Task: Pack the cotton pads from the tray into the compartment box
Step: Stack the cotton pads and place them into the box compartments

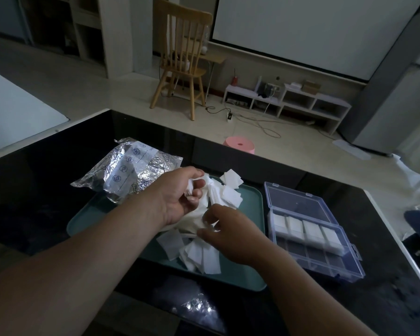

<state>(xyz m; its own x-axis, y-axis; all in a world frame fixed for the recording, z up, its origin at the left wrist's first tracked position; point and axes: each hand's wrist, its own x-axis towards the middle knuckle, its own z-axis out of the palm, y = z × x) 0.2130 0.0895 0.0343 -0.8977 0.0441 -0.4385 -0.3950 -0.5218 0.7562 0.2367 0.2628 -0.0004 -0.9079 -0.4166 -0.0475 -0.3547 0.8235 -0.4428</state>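
Four cells filled: the far row of the compartment box (325, 260) carries stacked cotton pads (312, 232) in every cell; the near row looks dark and unfilled.
Left hand (180, 194): fingers (196, 183) curled round a small bunch of pads, held just above the heap (204, 257).
Right hand (233, 232): thumb and forefinger appear to pinch a pad's edge at the top of the heap; the other fingers are loosely curled.
Heap position: on the tray (83, 224), directly beneath and between both sets of fingers, with some pads fanned out beyond the left fingers.
Governing relation: the box lies to the right of the right-hand fingers, apart from them and further from the left-hand fingers. The right hand is the nearer.
Box axis: the long side runs slantwise from far-left to near-right, and the empty row is on the side nearer the person.
Lid (294, 202): laid open beyond the cells, so it does not cover them.
Obstructions: only the tray's low right rim lies between fingers and box; judged no hindrance to a lifted carry.
Foil bag (129, 168): left of and beyond the left-hand fingers, overlapping the tray's far-left corner, off the path to the box.
Tabletop (34, 190): black and glossy; bears tray, bag and box.
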